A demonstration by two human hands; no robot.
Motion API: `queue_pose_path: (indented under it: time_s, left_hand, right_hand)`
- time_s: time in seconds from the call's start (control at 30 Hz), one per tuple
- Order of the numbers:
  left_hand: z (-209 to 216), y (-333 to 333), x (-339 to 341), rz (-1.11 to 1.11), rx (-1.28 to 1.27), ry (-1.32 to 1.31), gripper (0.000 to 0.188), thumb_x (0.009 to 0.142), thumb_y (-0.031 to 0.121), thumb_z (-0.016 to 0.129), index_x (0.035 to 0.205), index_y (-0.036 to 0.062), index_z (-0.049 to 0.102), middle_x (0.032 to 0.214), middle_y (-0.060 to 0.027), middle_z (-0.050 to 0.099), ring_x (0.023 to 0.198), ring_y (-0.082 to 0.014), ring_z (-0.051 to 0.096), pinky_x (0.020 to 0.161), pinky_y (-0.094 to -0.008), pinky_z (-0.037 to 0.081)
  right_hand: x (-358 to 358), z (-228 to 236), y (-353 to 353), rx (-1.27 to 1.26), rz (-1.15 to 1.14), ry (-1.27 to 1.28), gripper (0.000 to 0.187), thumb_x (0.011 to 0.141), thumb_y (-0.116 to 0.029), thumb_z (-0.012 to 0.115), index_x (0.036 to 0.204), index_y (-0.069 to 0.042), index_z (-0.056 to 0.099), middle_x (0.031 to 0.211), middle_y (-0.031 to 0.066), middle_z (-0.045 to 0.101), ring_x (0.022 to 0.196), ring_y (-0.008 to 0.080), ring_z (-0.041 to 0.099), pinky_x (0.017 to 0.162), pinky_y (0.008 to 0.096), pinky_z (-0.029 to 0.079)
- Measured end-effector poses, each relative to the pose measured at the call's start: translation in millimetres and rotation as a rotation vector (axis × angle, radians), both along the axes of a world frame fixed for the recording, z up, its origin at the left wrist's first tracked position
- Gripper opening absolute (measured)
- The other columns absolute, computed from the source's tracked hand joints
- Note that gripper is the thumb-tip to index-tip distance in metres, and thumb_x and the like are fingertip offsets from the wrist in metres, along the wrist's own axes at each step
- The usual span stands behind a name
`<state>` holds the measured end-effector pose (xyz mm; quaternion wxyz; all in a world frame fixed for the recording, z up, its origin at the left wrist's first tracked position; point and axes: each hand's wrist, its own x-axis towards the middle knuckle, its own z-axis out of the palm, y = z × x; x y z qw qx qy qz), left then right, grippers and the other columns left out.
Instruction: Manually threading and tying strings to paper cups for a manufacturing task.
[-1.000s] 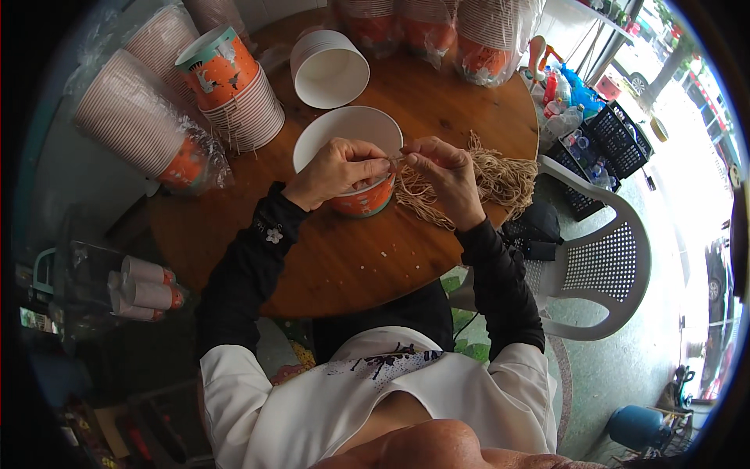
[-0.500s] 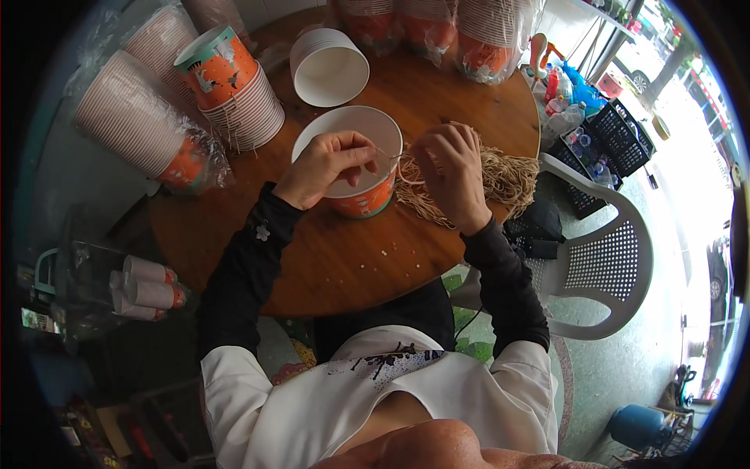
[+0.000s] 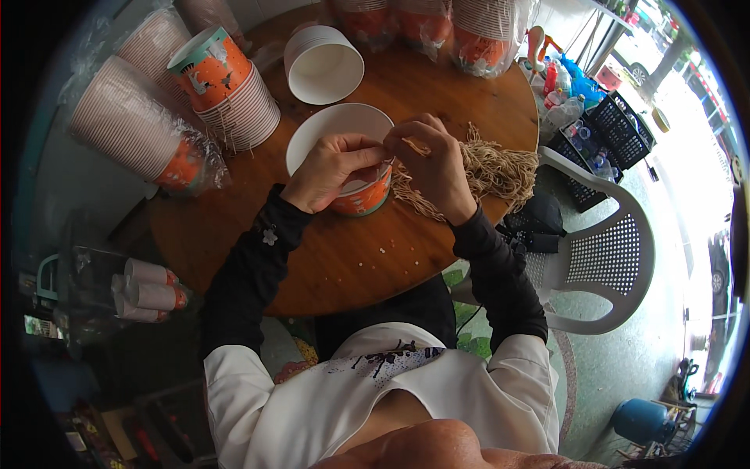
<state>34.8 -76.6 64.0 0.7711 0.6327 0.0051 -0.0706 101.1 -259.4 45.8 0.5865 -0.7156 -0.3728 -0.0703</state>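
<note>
An orange paper bucket [image 3: 362, 202] with a white inside stands upright on the round wooden table in front of me. Over its near right rim, both my hands meet with their fingertips almost touching. My left hand [image 3: 326, 170] is closed in a pinch between thumb and forefinger. My right hand [image 3: 437, 166] is also closed, with a piece of beige cord [image 3: 418, 147] showing among its fingers. The fingers hide the spot where the cord meets the rim. A tangled heap of beige cords [image 3: 500, 173] lies just right of the bucket, partly behind my right hand.
A white paper bucket stack [image 3: 326, 70] lies tipped behind the working one. At the left stand nested orange buckets [image 3: 238, 109] and plastic-wrapped stacks [image 3: 129, 121]; more wrapped stacks [image 3: 480, 39] line the far edge. A white plastic chair [image 3: 601, 258] is at the right.
My hands have come together from apart, the right one moving left toward the left hand at the bucket's rim. The view has shifted slightly.
</note>
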Motion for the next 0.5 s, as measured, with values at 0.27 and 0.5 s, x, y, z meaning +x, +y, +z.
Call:
queue_pose_path:
  time_s: [0.27, 0.5]
  left_hand:
    - [-5, -1, -2, 0.093, 0.088, -0.096, 0.019, 0.094, 0.015, 0.064, 0.105, -0.0006, 0.068, 0.091, -0.0031, 0.069, 0.079, -0.0068, 0.063, 0.074, -0.0202, 0.052]
    - [-12, -7, -1, 0.247, 0.341, -0.392, 0.01, 0.093, 0.01, 0.065, 0.099, 0.001, 0.064, 0.091, -0.0018, 0.066, 0.075, -0.006, 0.062, 0.068, -0.021, 0.052]
  right_hand:
    - [-8, -22, 5, 0.166, 0.052, 0.203, 0.013, 0.088, -0.007, 0.069, 0.097, 0.002, 0.067, 0.089, 0.0044, 0.069, 0.086, 0.0099, 0.063, 0.078, 0.0253, 0.05]
    - [-16, -21, 10, 0.177, -0.05, 0.076, 0.011, 0.083, -0.004, 0.067, 0.092, 0.001, 0.063, 0.084, 0.0094, 0.068, 0.077, 0.0157, 0.064, 0.071, 0.0286, 0.05]
